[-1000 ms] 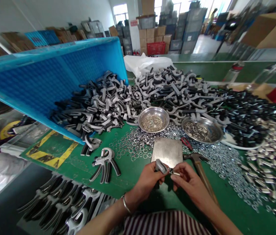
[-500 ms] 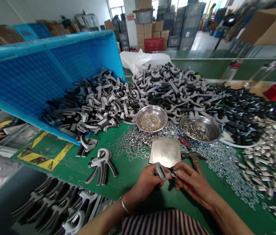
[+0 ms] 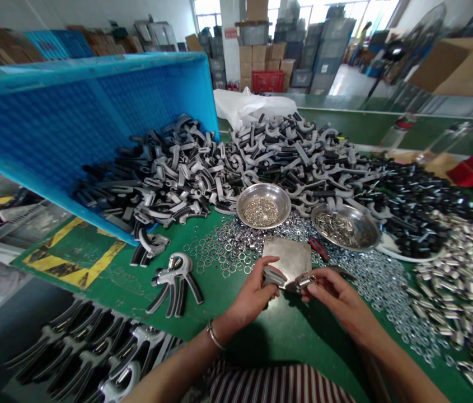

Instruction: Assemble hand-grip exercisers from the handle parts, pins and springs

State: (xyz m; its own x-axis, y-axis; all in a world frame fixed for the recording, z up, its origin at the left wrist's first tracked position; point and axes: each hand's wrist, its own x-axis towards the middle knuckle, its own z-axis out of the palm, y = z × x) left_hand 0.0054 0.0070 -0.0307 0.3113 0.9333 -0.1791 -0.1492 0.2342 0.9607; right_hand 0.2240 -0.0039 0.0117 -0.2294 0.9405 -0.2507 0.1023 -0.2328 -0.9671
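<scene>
Just over the near edge of a flat metal plate (image 3: 287, 253), my left hand (image 3: 252, 292) is closed on a grey plastic handle part (image 3: 275, 276). My right hand (image 3: 333, 292) pinches a metal coil spring (image 3: 305, 281) close to the handle part's right end. A dark piece shows between the two; whether the spring touches it I cannot tell. Left of my hands, two hand grip exercisers or their handles stand together (image 3: 175, 281), grey and black with a coil spring. Behind my right hand, a hammer (image 3: 343, 272) is mostly hidden.
A tipped blue crate (image 3: 106, 101) spills grey-black handles (image 3: 186, 173) across the back. Steel bowls of small brass-coloured parts (image 3: 263, 191) and pins (image 3: 370, 238) stand beyond the plate. Washers, nuts, a red-handled tool (image 3: 318, 248) and heaped springs (image 3: 463, 274) lie around. Assembled grips (image 3: 106, 352) sit lower left.
My hands have moved slightly up, over the plate's edge. The handle part has turned more level, and the spring in my right hand now shows clearly. The view has shifted a little.
</scene>
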